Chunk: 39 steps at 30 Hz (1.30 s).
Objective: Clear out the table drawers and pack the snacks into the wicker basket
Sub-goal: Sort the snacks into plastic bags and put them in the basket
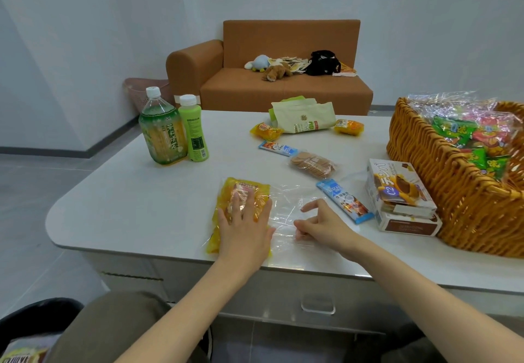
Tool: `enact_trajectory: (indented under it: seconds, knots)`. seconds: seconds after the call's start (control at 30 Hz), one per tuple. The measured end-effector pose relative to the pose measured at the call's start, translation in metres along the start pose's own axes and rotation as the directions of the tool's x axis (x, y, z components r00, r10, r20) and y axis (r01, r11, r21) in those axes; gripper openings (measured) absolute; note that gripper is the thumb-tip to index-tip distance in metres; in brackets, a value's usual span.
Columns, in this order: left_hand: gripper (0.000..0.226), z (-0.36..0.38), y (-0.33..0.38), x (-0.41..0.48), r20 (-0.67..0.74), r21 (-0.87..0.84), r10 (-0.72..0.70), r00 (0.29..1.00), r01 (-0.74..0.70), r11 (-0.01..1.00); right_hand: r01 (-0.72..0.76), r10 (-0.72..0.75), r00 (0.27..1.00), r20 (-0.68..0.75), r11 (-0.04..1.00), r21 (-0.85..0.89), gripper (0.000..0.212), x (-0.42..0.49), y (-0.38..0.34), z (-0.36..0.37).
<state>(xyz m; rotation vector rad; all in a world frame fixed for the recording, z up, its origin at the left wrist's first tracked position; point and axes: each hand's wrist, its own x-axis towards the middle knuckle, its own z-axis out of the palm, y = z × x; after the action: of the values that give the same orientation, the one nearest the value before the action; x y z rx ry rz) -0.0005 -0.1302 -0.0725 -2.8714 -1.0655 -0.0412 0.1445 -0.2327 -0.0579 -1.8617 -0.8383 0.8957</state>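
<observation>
Yellow plastic snack packet (pixel 231 192) lies at the near edge of a white rounded-corner table (pixel 127 192), pinned flat under a person's left hand (pixel 243 215), fingers straight and spread. Just beside it the right hand (pixel 320 223) curls over a crinkled sheet of clear plastic film (pixel 286 201), thumb and fingertips pinching its near part. To the right a slim blue-wrapped snack bar (pixel 343 201) lies between the film and two stacked cardboard biscuit boxes (pixel 397 189), which touch the wall of a golden woven wicker basket (pixel 453 192). The basket holds green and red snack packs (pixel 467 133) under shiny cellophane. Farther back lie a clear pack of round brown biscuits (pixel 312 164), a second blue bar (pixel 276 147), two small orange packets (pixel 265 131) (pixel 348 126) and a pale green paper pouch (pixel 303 120). A green tea bottle (pixel 161 133) and a light-green drink bottle (pixel 194 133) stand upright side by side at the left. Below the tabletop, a drawer front carries a clear handle (pixel 317 304). Behind the table an orange-brown sofa (pixel 283 50) carrying plush toys (pixel 278 70) sits against white walls, a pink plastic bin (pixel 147 90) beside it on the grey tiled floor.
</observation>
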Motion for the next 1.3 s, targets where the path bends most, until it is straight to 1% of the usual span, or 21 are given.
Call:
enact_trajectory:
  seconds: [0.1,0.23,0.27,0.33,0.4,0.43,0.47,0.5,0.53,0.57,0.6,0.63,0.7,0.8,0.9,0.97,1.07,1.17,1.23,1.3]
  knots:
    - [0.061,-0.003,-0.013,0.002,0.022,-0.068,0.023,0.999,-0.022,0.997,-0.001,0.001,0.999,-0.038,1.0,-0.004,0.032,0.0,-0.002,0.0]
    - [0.062,-0.008,-0.019,0.004,0.095,-0.109,0.025,0.995,-0.014,0.994,-0.062,0.063,0.997,-0.041,0.998,0.032,0.04,0.001,-0.009,-0.001]
    - [0.062,-0.01,-0.018,0.004,0.115,-0.104,0.025,0.993,-0.013,0.995,-0.07,0.071,0.997,-0.043,0.998,0.006,0.042,0.001,-0.01,-0.002]
    - [0.062,-0.014,-0.017,0.006,0.144,-0.076,0.028,0.989,-0.017,0.997,-0.075,0.066,0.995,-0.077,0.99,-0.115,0.049,0.005,-0.011,-0.003]
    - [0.061,-0.019,-0.018,0.008,0.128,-0.071,0.032,0.991,-0.023,0.997,-0.077,0.034,0.986,-0.16,0.961,-0.267,0.061,0.009,-0.015,-0.006]
    - [0.059,-0.022,-0.019,0.01,0.101,-0.086,0.032,0.994,-0.023,0.996,-0.071,-0.004,0.978,-0.207,0.933,-0.353,0.068,0.009,-0.017,-0.007]
    - [0.056,-0.026,-0.019,0.013,0.063,-0.111,0.031,0.998,-0.024,0.994,-0.053,-0.072,0.966,-0.246,0.883,-0.466,0.07,0.009,-0.02,-0.008]
    - [0.053,-0.029,-0.019,0.017,0.021,-0.141,0.03,0.999,-0.027,0.99,-0.029,-0.167,0.949,-0.266,0.797,-0.604,0.069,0.008,-0.023,-0.008]
    - [0.051,-0.031,-0.02,0.022,-0.017,-0.17,0.03,0.999,-0.033,0.985,-0.001,-0.274,0.925,-0.262,0.688,-0.726,0.065,0.008,-0.026,-0.007]
    - [0.048,-0.032,-0.021,0.028,-0.045,-0.195,0.031,0.999,-0.039,0.98,0.032,-0.374,0.895,-0.244,0.599,-0.8,0.06,0.009,-0.029,-0.006]
    - [0.046,-0.032,-0.022,0.033,-0.059,-0.217,0.031,0.998,-0.044,0.975,0.062,-0.445,0.864,-0.237,0.561,-0.825,0.054,0.012,-0.034,-0.004]
    - [0.045,-0.032,-0.023,0.039,-0.059,-0.234,0.033,0.998,-0.046,0.971,0.09,-0.49,0.836,-0.247,0.567,-0.819,0.049,0.016,-0.039,-0.003]
    - [0.043,-0.031,-0.024,0.051,-0.048,-0.237,0.039,0.998,-0.049,0.97,0.144,-0.54,0.794,-0.279,0.613,-0.777,0.04,0.029,-0.047,0.0]
    - [0.043,-0.034,-0.024,0.078,-0.037,-0.215,0.018,0.999,-0.025,0.976,0.172,-0.564,0.777,-0.28,0.618,-0.767,0.034,0.055,-0.053,-0.001]
    - [0.043,-0.038,-0.026,0.111,-0.052,-0.201,-0.025,0.998,0.014,0.979,0.167,-0.528,0.794,-0.302,0.667,-0.726,0.031,0.092,-0.057,-0.01]
    - [0.043,-0.038,-0.032,0.131,-0.07,-0.225,-0.052,0.996,0.035,0.974,0.153,-0.484,0.817,-0.313,0.706,-0.691,0.031,0.122,-0.062,-0.016]
    - [0.043,-0.035,-0.043,0.154,-0.083,-0.303,-0.102,0.991,0.072,0.95,0.161,-0.458,0.847,-0.268,0.703,-0.692,0.033,0.175,-0.066,-0.02]
    - [0.044,-0.03,-0.051,0.17,-0.083,-0.348,-0.129,0.988,0.093,0.933,0.162,-0.429,0.868,-0.251,0.722,-0.673,0.039,0.228,-0.071,-0.018]
    - [0.044,-0.026,-0.055,0.176,-0.093,-0.364,-0.13,0.987,0.088,0.927,0.16,-0.42,0.872,-0.251,0.73,-0.664,0.044,0.26,-0.076,-0.014]
    - [0.045,-0.02,-0.059,0.18,-0.114,-0.359,-0.119,0.986,0.071,0.931,0.155,-0.433,0.867,-0.248,0.706,-0.691,0.047,0.289,-0.078,-0.011]
